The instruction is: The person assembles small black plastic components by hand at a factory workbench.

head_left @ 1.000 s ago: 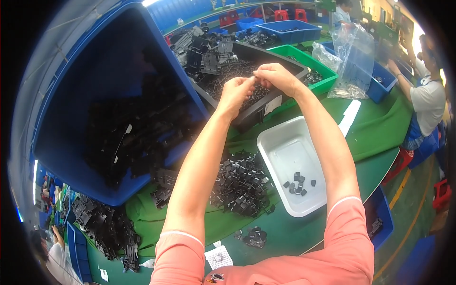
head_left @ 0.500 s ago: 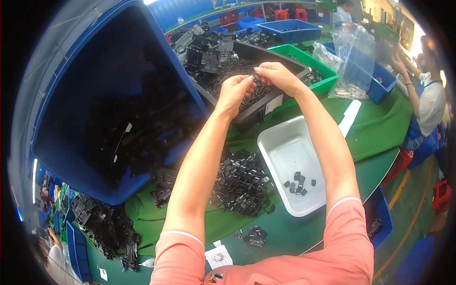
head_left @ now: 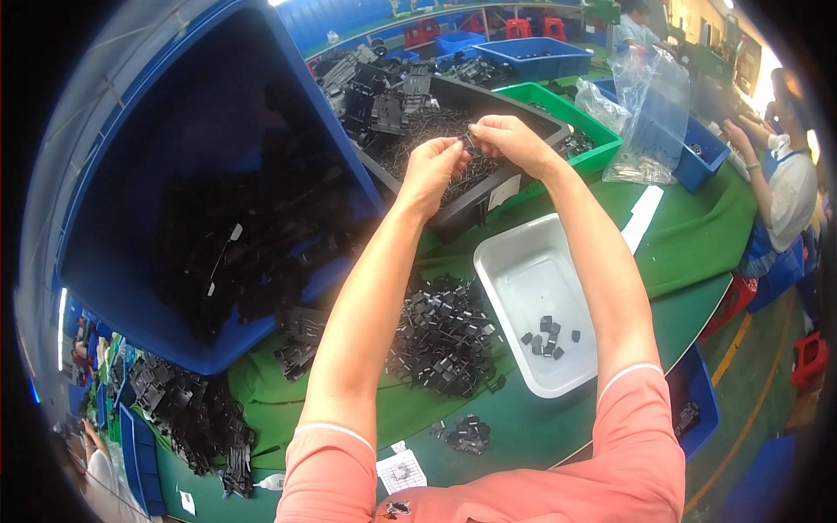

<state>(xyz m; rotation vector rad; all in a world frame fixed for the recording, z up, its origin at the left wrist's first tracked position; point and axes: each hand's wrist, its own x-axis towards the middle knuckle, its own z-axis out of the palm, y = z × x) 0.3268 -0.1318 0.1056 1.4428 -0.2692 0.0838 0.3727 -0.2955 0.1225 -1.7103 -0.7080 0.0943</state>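
Both my arms reach out over a black bin (head_left: 459, 212) filled with a tangle of thin dark wire-like parts (head_left: 425, 131). My left hand (head_left: 433, 174) is closed in a pinch, thumb against fingers. Just right of it, my right hand (head_left: 510, 142) pinches too, its fingertips close to the left ones. Whatever small thing lies between the fingertips is too small and dark to name. A white tray (head_left: 488, 261) with several small black square pieces (head_left: 547, 336) stands nearer, beside my right forearm. Left of it lies a heap of small black plastic parts (head_left: 445, 340), partly behind my left forearm.
A large blue bin (head_left: 344, 166) with dark parts fills the left. Beyond the black bin are larger black plastic parts (head_left: 375, 96), a green bin (head_left: 602, 148) and a clear plastic bag (head_left: 649, 113). At the right edge, a person (head_left: 785, 183) works.
My hands stay nearly in place, fingertips still pinched close together. The person at the right has lowered their raised hands a little.
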